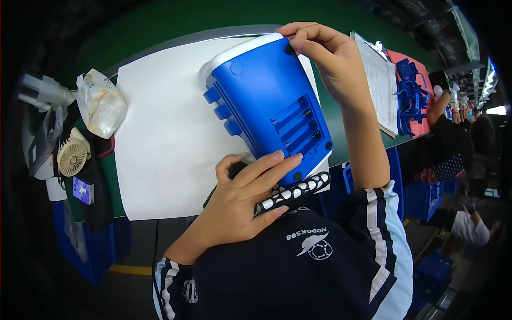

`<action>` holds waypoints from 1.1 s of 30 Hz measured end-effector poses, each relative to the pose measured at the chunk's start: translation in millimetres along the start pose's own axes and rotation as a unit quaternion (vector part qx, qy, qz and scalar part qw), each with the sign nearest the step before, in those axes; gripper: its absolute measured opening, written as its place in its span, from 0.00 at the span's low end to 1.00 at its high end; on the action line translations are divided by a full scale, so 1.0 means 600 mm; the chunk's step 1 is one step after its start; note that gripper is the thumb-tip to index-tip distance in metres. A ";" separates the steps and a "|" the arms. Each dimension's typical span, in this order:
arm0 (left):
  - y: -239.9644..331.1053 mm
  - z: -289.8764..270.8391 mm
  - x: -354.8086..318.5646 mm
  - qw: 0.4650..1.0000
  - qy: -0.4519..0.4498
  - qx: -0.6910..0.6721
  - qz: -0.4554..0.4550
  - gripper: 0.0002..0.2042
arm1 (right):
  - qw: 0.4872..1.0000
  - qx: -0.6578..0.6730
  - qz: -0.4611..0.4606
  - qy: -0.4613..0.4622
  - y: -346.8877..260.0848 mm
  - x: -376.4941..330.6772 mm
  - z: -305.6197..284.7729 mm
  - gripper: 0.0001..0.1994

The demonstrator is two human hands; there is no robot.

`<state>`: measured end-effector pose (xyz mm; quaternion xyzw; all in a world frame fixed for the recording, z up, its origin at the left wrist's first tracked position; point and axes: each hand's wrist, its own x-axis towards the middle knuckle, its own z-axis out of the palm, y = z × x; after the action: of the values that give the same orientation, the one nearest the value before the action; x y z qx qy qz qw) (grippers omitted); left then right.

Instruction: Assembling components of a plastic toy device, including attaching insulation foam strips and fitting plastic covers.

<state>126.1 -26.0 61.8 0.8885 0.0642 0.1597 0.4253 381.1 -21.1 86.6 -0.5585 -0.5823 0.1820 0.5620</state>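
A blue plastic housing [256,101] with a white rim is tilted above the white sheet, its underside facing me. Its battery compartment [298,125] is uncovered and has no batteries in it. Round black foot pads [328,145] sit at three corners; the fourth corner shows a bare round recess [237,68]. My right hand [333,58] grips the far right corner, thumb by the black pad there. The fingers of my left hand [240,197] rest on the near edge of the housing. Between those fingers and its thumb is a black strip with white round spots [298,192].
A white sheet [165,133] covers much of the green table. At left lie a plastic bag [101,104], a small beige fan [73,154] and a purple box [83,190]. At right are a clipboard [376,80] and blue plastic parts [410,98]; other people sit beyond.
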 end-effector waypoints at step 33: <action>-0.005 0.005 0.001 1.000 -0.016 0.005 -0.004 0.19 | 0.999 0.031 0.010 0.016 0.008 -0.001 0.010 0.09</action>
<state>127.4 -26.2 58.1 0.8929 0.0618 0.1439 0.4221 377.9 -17.6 80.5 -0.5495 -0.5619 0.1963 0.5863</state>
